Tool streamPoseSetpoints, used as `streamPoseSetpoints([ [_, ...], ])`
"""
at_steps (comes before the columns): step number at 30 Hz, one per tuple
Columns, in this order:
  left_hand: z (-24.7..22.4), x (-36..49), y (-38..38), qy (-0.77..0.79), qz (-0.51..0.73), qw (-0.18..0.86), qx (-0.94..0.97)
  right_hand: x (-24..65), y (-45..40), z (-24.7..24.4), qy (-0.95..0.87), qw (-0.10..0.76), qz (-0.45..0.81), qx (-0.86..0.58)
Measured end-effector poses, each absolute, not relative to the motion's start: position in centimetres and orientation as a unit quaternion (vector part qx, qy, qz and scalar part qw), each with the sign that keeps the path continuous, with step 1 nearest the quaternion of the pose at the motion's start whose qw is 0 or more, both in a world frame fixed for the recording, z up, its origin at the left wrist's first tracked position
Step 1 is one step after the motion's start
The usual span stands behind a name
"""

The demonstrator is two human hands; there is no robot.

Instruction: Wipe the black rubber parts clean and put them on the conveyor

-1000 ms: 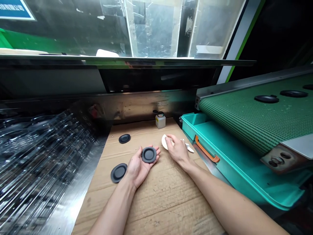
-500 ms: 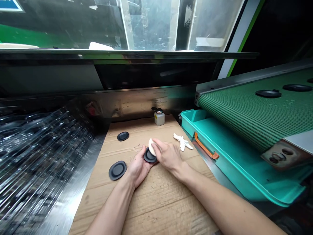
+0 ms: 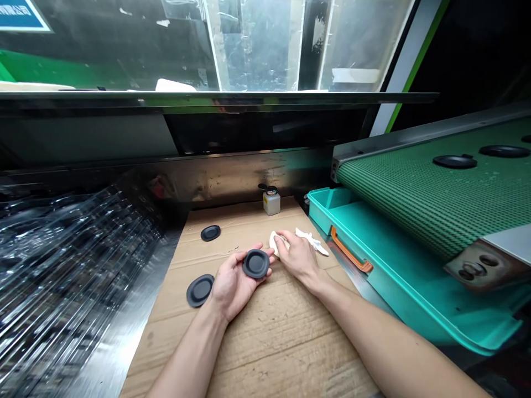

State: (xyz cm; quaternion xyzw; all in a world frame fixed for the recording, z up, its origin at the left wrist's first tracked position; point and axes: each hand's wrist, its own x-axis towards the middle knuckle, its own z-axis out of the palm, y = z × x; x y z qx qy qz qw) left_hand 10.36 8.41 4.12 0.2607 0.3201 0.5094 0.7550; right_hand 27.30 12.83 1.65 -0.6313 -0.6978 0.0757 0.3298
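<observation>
Black dished disc [image 3: 256, 263] lies face up near the centre of the frame, held above the cardboard sheet [image 3: 290, 342] in the left hand [image 3: 239, 282]. That hand's grip is a loose cradle: thumb by the disc's left edge, fingers behind it, some tips showing past the right edge. Just beside it, toward the upper right, the right hand [image 3: 299, 257] pinches a white pad [image 3: 273, 242] between thumb and fingers. Pad and disc are apart; whether the pad brushes the left fingertips I cannot tell.

The step in hand looks like working the pad over the disc's face, at a point where the two are out of contact. A pass of the pad would call for a level, steady left palm and a light pinch from the right.

Farther out, left of centre on the cardboard, lie an upper disc [image 3: 211, 233] and a lower disc [image 3: 199, 291]. Right of centre is a crumpled white scrap [image 3: 312, 241]; above the hands stands a small bottle [image 3: 271, 204]. The right side of the frame holds a teal bin [image 3: 398, 300] and a green conveyor belt [image 3: 415, 204] carrying more black discs.
</observation>
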Motion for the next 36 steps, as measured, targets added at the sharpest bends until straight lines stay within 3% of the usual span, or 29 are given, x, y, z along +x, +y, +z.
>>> streamPoseSetpoints([
  [3, 4.2, 11.0, 7.9, 0.378, 0.540, 0.647, 0.383, 27.5, 13.0, 1.4, -0.697, 0.333, 0.084, -0.630],
  [9, 4.0, 12.6, 6.3, 0.441, 0.523, 0.286, 0.671, 27.4, 12.9, 1.6, -0.698, 0.312, 0.078, -0.639],
  [12, 3.9, 12.9, 5.8, 0.435, 0.499, 0.191, 0.725, 27.3, 12.9, 1.7, -0.701, 0.305, 0.081, -0.640],
  [16, 4.1, 13.0, 5.6, 0.434, 0.502, 0.192, 0.723, 27.4, 12.9, 1.6, -0.702, 0.309, 0.087, -0.636],
  [21, 5.0, 13.2, 5.1, 0.405, 0.572, 0.345, 0.625, 27.3, 13.0, 1.5, -0.702, 0.312, 0.093, -0.633],
  [24, 4.7, 12.8, 5.3, 0.407, 0.539, 0.383, 0.630, 27.3, 13.0, 1.4, -0.704, 0.308, 0.086, -0.634],
  [28, 2.8, 11.8, 6.6, 0.495, 0.425, 0.343, 0.676, 27.3, 13.0, 1.2, -0.707, 0.310, 0.078, -0.631],
  [32, 1.7, 10.6, 7.6, 0.564, 0.459, 0.245, 0.641, 27.3, 13.1, 1.0, -0.706, 0.314, 0.079, -0.630],
  [36, 1.9, 9.4, 7.3, 0.531, 0.415, 0.294, 0.678, 27.4, 13.1, 1.1, -0.706, 0.313, 0.074, -0.631],
])
